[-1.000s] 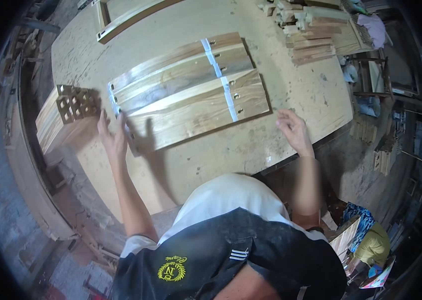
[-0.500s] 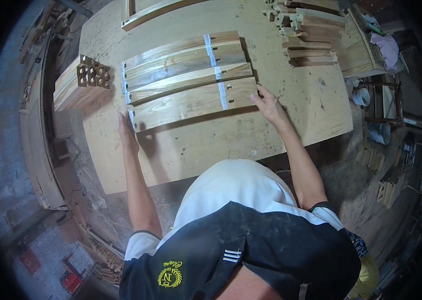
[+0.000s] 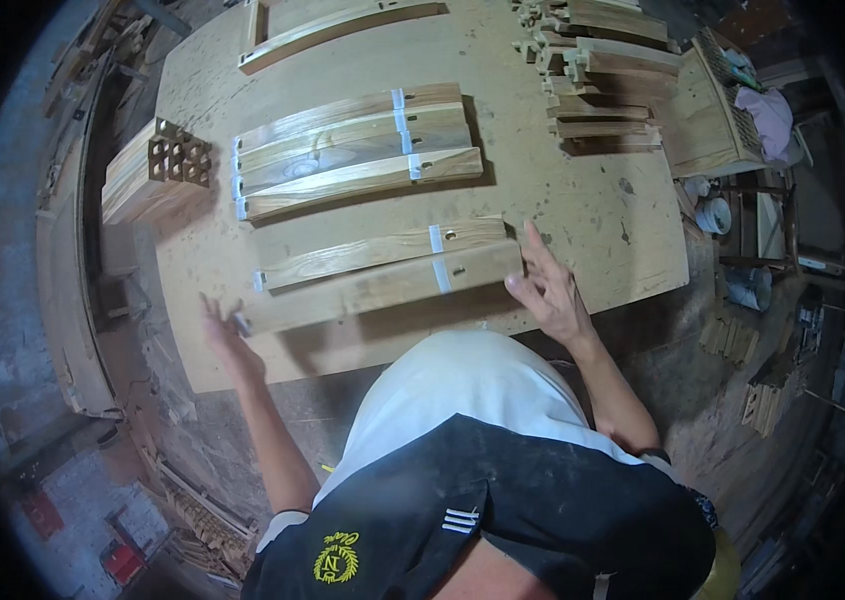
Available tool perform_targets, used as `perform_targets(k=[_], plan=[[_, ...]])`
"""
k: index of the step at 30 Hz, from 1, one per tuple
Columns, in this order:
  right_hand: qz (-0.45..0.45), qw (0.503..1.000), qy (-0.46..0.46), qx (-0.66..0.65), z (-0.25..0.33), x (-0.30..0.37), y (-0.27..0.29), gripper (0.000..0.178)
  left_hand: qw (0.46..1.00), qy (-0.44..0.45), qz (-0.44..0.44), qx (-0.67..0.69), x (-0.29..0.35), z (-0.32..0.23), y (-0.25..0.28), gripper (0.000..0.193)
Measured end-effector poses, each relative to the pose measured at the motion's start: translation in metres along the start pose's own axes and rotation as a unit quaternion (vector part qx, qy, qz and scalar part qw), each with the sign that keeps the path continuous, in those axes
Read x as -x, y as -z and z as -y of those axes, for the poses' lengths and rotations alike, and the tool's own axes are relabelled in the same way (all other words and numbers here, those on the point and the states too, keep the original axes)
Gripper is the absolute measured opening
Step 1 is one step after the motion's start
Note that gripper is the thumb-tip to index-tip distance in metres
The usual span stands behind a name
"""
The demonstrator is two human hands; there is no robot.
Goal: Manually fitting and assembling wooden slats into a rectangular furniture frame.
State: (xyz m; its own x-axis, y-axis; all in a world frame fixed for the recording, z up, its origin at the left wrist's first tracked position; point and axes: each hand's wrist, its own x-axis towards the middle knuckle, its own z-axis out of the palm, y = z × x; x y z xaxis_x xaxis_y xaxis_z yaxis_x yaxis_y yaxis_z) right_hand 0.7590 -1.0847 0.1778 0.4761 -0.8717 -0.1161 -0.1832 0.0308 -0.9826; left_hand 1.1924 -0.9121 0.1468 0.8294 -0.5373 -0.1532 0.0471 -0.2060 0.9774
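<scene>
A wooden rail (image 3: pixel 373 295) at the near side of the table, blurred by motion, is tilted above its shadow. It spans between my two hands, with a white tape-like band and a hole near its right end. My right hand (image 3: pixel 555 297) is at the right end, thumb against it and forefinger stretched out. My left hand (image 3: pixel 231 340), smeared by motion, is at the other end, its thumb by the rail. Just behind lies a second rail (image 3: pixel 363 256) with similar bands. Farther back, several more banded rails (image 3: pixel 343 183) lie side by side.
The pale tabletop (image 3: pixel 583 240) carries a stack of rails with holed ends (image 3: pixel 148 180) at left. Several notched wooden pieces (image 3: pixel 613 90) are piled at the far right, and a wooden frame (image 3: pixel 343 30) lies at the far edge. A box with a pinkish cloth (image 3: pixel 765 118) stands beyond.
The two nearest rails have come toward me, away from the others, and now lie apart from each other. Both hands have moved nearer, and the front rail has tilted.
</scene>
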Motion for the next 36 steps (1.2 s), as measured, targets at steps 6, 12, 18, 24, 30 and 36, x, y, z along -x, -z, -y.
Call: perform_targets(k=[6, 12, 18, 24, 30, 36], plan=[[-0.022, 0.993, -0.029, 0.108, -0.017, -0.093, 0.005, 0.083, 0.999, -0.044, 0.022, 0.006, -0.094, -0.010, -0.046, 0.069], [-0.016, 0.982, -0.033, 0.183, -0.069, -0.111, 0.009, 0.085, 0.978, 0.097, 0.125, -0.138, -0.124, 0.041, -0.051, 0.072], [-0.278, 0.935, -0.152, -0.159, -0.099, -0.135, 0.056, 0.065, 0.925, -0.164, 0.041, -0.340, -0.082, 0.033, -0.072, 0.075], [-0.443, 0.742, -0.199, -0.463, -0.094, -0.233, 0.097, 0.040, 0.917, -0.221, 0.090, -0.319, -0.053, 0.003, -0.102, 0.075], [-0.310, 0.760, -0.085, -0.565, -0.133, -0.200, 0.115, 0.018, 0.923, -0.225, 0.079, -0.302, -0.016, -0.012, -0.095, 0.071], [-0.289, 0.875, 0.006, -0.387, -0.053, -0.080, 0.062, 0.030, 0.963, -0.141, 0.105, -0.202, 0.017, -0.016, -0.101, 0.062]])
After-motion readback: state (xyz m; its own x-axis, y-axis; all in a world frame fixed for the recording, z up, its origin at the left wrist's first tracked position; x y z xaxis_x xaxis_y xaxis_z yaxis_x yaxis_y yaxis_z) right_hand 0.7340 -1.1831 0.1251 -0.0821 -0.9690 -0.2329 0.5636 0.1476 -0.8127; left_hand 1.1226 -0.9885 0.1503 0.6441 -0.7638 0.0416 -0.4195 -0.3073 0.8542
